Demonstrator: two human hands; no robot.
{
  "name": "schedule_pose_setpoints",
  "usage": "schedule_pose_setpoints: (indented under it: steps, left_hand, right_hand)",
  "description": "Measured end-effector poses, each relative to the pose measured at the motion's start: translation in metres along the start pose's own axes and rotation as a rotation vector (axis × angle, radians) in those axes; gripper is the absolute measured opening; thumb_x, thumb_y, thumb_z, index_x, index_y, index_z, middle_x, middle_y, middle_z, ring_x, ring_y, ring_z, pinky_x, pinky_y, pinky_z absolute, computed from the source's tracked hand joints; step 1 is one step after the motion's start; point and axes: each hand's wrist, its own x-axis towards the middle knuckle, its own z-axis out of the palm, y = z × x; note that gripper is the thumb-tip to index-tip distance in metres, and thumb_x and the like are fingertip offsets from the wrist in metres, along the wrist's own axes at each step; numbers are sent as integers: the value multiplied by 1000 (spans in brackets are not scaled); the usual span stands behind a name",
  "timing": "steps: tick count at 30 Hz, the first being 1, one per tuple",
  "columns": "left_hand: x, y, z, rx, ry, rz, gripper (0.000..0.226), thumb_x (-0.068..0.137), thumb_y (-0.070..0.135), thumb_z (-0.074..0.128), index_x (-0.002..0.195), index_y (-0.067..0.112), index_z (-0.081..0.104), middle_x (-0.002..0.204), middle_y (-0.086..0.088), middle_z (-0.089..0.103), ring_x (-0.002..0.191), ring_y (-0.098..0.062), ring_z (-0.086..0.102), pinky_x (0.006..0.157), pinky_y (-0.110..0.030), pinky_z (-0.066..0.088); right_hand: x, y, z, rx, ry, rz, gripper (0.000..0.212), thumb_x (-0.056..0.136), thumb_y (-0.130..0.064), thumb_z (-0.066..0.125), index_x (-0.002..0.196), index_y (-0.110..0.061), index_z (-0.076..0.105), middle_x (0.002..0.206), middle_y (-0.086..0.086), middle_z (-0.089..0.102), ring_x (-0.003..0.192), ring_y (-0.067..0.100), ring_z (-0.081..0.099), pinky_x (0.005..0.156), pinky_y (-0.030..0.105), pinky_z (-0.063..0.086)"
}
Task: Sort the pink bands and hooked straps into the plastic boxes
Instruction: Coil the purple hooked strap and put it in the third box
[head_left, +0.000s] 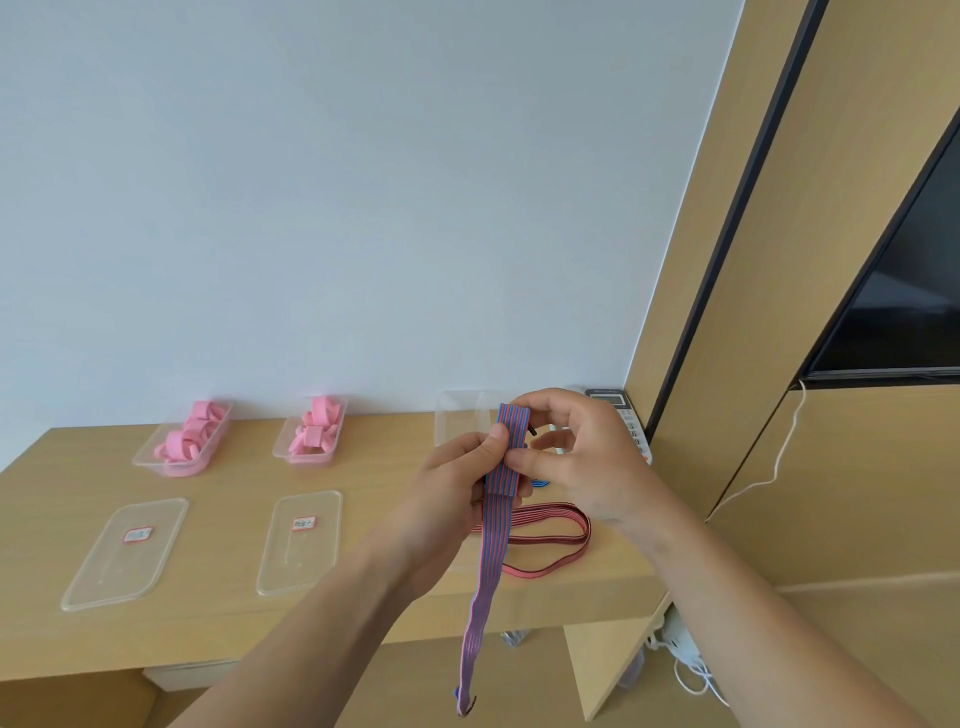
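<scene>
Pink bands: heaped in a box and a second box at rear left of the table, by the look of it sorted. Nearer, two lids lying flat, each labelled.

Further right, held up over the table: striped strap, folded over at the top, long tail hanging past the front edge, hook at its low end. Left hand gripping the fold, thumb pressed on the front, fingers curled behind. Right hand pinching the same fold from the other side, thumb and forefinger closed on it, other fingers loosely bent. Behind the hands, a third box, seemingly empty. Below them on the table, a red strap, loose.

Step in hand, probably: folding the striped strap into a bundle. Next: gather the tail in further folds, keep the hooks from snagging, then lower into the third box.
</scene>
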Motion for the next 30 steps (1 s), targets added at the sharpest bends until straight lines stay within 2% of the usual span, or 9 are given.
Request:
schedule_pose_setpoints:
  steps: [2,6,8,11,15,17,20,25,30]
  left_hand:
    - [0,1,2,23,1,2,38,105,41,51,108,7,70,82,-4,72,80,-20,66,79,-33,51]
    - [-1,2,4,56,13,-21,40,108,44,47,109,12,73,90,-4,76,82,-22,67,86,-43,48]
    - [-2,1,2,35,10,-30,43,109,43,45,115,13,75,102,-10,79,84,-24,68,90,-46,52]
    - [-2,0,0,21,-17,-39,44,110,42,43,123,13,73,115,-19,77,87,-26,69,90,-45,55]
    - [-2,-2,0,-9,-37,-69,44,109,40,44,127,11,71,115,-20,76,87,-26,71,81,-38,60]
    - [-1,-2,1,-20,-40,-87,45,108,41,45,128,10,70,111,-18,77,86,-27,72,78,-37,61]
    - [-1,-5,3,-11,-44,-107,48,108,45,45,125,10,71,110,-16,78,87,-28,74,89,-46,61]
    - [-2,-6,2,69,-4,-173,52,104,55,48,107,14,79,107,-16,80,89,-29,78,98,-49,57]
    - [-2,-2,3,21,1,-184,58,99,62,51,105,13,81,111,-16,79,98,-36,77,101,-51,56]
  right_hand:
    - [0,0,0,62,1,27,34,75,7,79,97,-17,72,95,4,72,69,21,64,63,35,56]
    - [1,0,2,17,14,19,35,75,4,80,98,-20,73,96,1,73,82,26,65,80,38,54]
    - [1,1,0,5,35,24,35,75,4,80,97,-21,72,96,1,73,84,23,66,81,37,54]
    - [2,1,-4,-9,82,32,34,75,1,81,97,-24,72,95,-1,73,75,20,66,77,36,56]
    - [1,0,-3,-94,135,-16,36,74,-2,82,100,-24,71,96,-4,73,87,23,67,83,43,56]
    - [0,-1,-2,-130,186,-56,41,74,-2,82,99,-32,69,94,-11,72,84,14,66,82,37,56]
    - [-2,-1,-1,-219,272,-147,49,73,-5,83,96,-42,64,90,-24,69,85,7,64,80,27,53]
    - [-11,9,2,-337,342,-269,37,72,-19,79,105,-31,68,97,-20,69,84,8,62,79,20,49]
    - [-16,17,6,-486,372,-430,33,76,-14,82,105,-22,71,93,-23,63,84,0,55,78,19,45]
